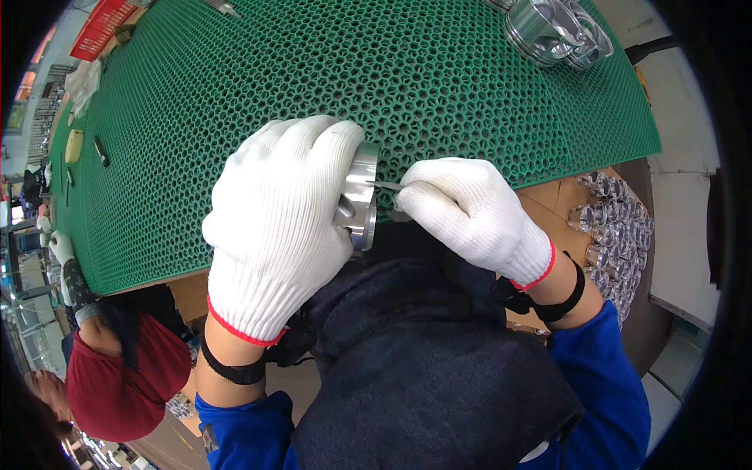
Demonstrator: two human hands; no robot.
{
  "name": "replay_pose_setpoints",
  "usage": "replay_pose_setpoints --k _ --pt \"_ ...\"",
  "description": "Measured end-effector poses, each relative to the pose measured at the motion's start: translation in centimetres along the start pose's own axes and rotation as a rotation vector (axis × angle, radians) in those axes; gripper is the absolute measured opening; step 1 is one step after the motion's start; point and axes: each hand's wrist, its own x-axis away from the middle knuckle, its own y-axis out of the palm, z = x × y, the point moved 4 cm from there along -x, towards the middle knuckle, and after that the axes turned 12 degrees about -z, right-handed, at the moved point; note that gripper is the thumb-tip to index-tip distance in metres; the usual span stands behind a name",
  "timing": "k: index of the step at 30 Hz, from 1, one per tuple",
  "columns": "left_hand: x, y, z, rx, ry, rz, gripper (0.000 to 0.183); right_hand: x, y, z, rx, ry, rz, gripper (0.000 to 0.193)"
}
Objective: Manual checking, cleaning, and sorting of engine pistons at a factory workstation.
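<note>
Piston (362,188) in the left hand (286,207), slim metal tool (385,186) in the right hand (470,207)

We note the piston lying on its side in the gloved left hand, by the near edge of the green honeycomb mat (439,78) and beyond the dark apron (431,376); the left fingers lie close together and curl around it, their tips hidden; the glove covers much of the piston, so we see only a bright band and part of its cut-out side.

The gloved right hand pinches the tool between thumb and forefinger; its other fingers are folded, mostly out of sight; the tool's grey tip overlaps the piston's side, though we cannot tell whether it touches; its rear part is lost inside the glove.

At upper right we record further pistons (552,35) on the mat, the group cut off by the mat's hidden far side; at lower right, shiny cylindrical parts (615,235) stand crowded beside brown cardboard (552,200), too small to identify singly; at left, a co-worker in a red garment (129,380) is warped by the lens rim.
</note>
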Motion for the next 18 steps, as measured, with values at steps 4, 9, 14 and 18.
replay_pose_setpoints --k 4,9,14,18 --pt "-1.7 0.1 -0.7 0.035 -0.052 -0.166 0.037 0.1 0.2 0.0 0.053 -0.039 -0.033 0.025" --pt "-3.2 0.2 -1.7 0.022 -0.121 -0.362 0.036 0.3 0.3 -0.9 0.501 -0.135 -0.101 0.025" --pt "-2.8 0.3 -2.7 0.127 -0.190 -0.365 0.036 0.7 1.0 -0.3 0.501 -0.079 -0.269 0.026" --pt "2.2 0.3 -6.6 0.687 -0.227 0.097 0.060 1.3 0.0 1.1 0.281 -0.080 -0.036 0.013"
